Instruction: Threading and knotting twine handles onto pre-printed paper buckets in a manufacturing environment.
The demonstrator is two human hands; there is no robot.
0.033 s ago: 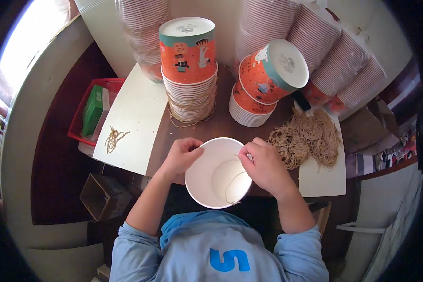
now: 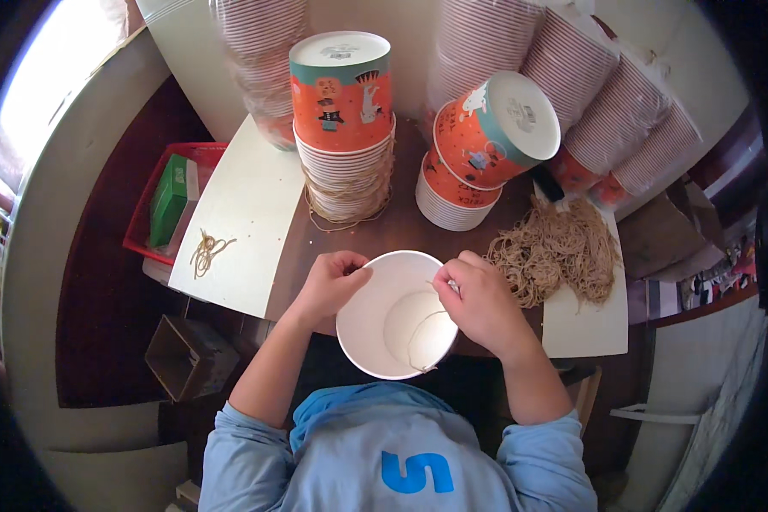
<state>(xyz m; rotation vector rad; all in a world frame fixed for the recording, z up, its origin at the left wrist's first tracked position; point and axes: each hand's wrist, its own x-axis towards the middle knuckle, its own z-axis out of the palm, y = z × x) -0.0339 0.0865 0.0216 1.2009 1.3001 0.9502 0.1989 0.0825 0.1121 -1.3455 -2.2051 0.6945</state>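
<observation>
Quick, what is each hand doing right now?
Left hand: closed, pinching the white paper bowl rim.
Right hand: closed, pinching a thin string at the rim.

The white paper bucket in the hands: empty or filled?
Nearly empty: the white paper bucket shows a bare bottom, with only a thin string loop inside, held by the right hand.

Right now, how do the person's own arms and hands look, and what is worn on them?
Both hands, the left hand and the right hand, are bare, with no gloves, and no rings or watch show. The forearms are uncovered. Light blue sleeves are pushed up near the elbows, matching the light blue top.
</observation>
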